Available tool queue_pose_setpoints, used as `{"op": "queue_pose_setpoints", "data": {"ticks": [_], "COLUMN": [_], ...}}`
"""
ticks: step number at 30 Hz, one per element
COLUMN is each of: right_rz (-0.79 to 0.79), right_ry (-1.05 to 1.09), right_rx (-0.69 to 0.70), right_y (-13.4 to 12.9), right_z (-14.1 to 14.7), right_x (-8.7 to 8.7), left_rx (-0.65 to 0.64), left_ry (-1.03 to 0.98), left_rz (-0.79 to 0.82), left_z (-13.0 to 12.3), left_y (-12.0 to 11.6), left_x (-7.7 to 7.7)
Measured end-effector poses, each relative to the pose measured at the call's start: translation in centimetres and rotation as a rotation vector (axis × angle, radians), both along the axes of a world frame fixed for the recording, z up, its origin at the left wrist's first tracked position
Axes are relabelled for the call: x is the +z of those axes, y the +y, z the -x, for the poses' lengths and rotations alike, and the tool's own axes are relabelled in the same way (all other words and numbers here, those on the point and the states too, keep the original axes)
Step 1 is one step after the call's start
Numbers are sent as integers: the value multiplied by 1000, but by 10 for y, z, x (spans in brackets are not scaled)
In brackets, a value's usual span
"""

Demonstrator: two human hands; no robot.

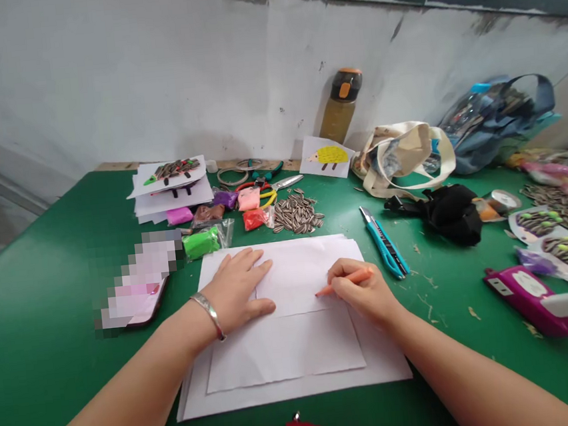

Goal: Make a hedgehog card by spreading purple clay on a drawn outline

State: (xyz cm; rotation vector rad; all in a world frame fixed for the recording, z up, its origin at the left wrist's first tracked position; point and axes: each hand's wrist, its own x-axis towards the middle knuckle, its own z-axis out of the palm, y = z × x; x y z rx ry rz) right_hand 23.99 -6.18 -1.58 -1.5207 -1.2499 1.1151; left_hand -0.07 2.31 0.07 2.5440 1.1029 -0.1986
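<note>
A small white sheet of paper (pixel 295 279) lies on larger white sheets (pixel 288 356), stacked a little askew in front of me. My left hand (pixel 241 291) is spread over the left side of the small sheet, palm down, with a silver bangle at the wrist. Pinched in my right hand (pixel 365 292) is a slim orange pen (pixel 353 277). Its tip is at the right part of the small sheet, and I cannot tell whether it touches. No drawn line can be made out there.
Beyond the paper lie striped sunflower seeds (pixel 297 213), scissors (pixel 284 183) and bagged coloured clay (pixel 201 242). A phone (pixel 137 281) rests to the left. On the right are a blue utility knife (pixel 385 243), a black pouch (pixel 452 217) and a magenta device (pixel 536 302). A bottle (pixel 339 110) stands by the wall.
</note>
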Motion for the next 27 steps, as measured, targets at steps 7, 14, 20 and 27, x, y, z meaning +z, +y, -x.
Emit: {"op": "queue_pose_setpoints", "data": {"ticks": [7, 14, 20, 27], "right_rz": [14, -4, -26, -29], "right_ry": [8, -1, -26, -29], "right_rx": [-7, -16, -28, -42], "right_y": [-2, 0, 1, 3], "right_z": [0, -1, -2, 0], "right_x": [0, -4, -5, -5], "left_rx": [5, -9, -1, 13], "left_ry": [-34, -42, -44, -23], "left_rz": [-5, -49, -28, -2], "left_z": [1, 5, 3, 0], "left_y": [0, 2, 0, 0], "left_x": [-2, -13, -6, -1]}}
